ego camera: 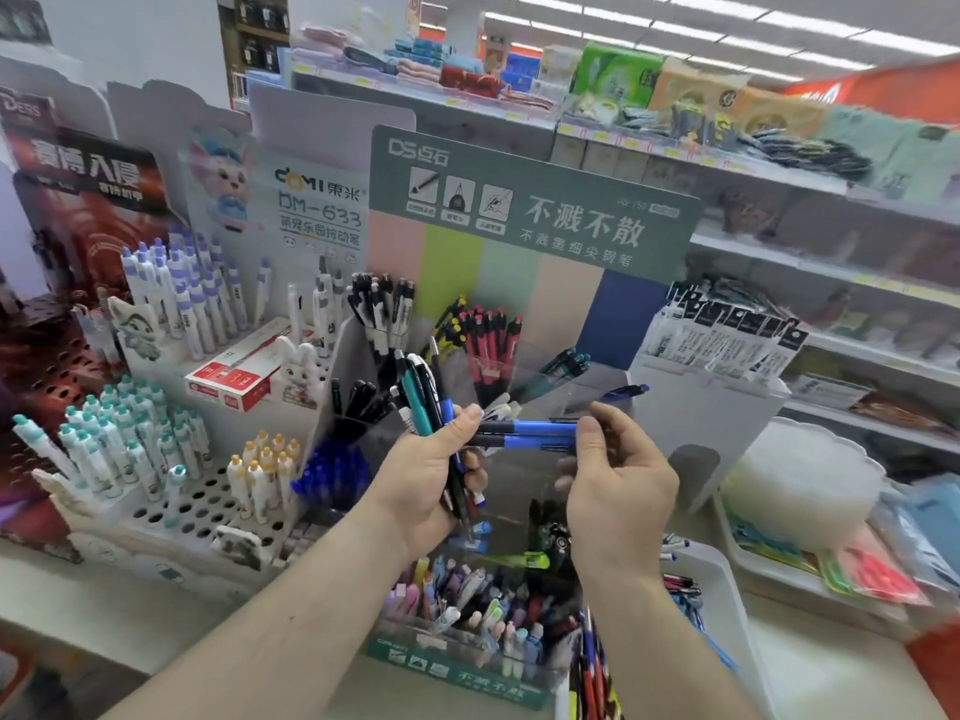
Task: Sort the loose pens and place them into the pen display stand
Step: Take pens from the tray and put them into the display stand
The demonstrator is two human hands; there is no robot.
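**Sorting entry: two blue pens drawn from the mixed bundle**

Item one: our left hand, fingers curled round a mixed bundle of pens, held roughly upright in front of the pen display stand. We count teal, black, white and blue barrels, fanned at the top.

Item two: our right hand, thumb and fingers pinching the right ends of two blue pens. These lie level, one just above the other; their left ends reach the left thumb and the bundle. Whether they are fully free of the bundle we cannot tell.

Item three: the stand, with a green header card and clear tiered compartments. Filled so far as we can see: red pens at the back, dark teal pens to their right, and a lone blue pen further right again, near our right hand. A dense cluster of blue pens stands lower left.

Handling note, as we judge it: the step is separating like from like. We would loosen the left thumb just enough to release the pair, keep the rest clamped so the fan does not spill, and draw the two out sideways together. The lone blue pen's compartment looks the likely match; we would compare barrel and clip first, then turn the pair upright and drop them in the same way up as their neighbours.
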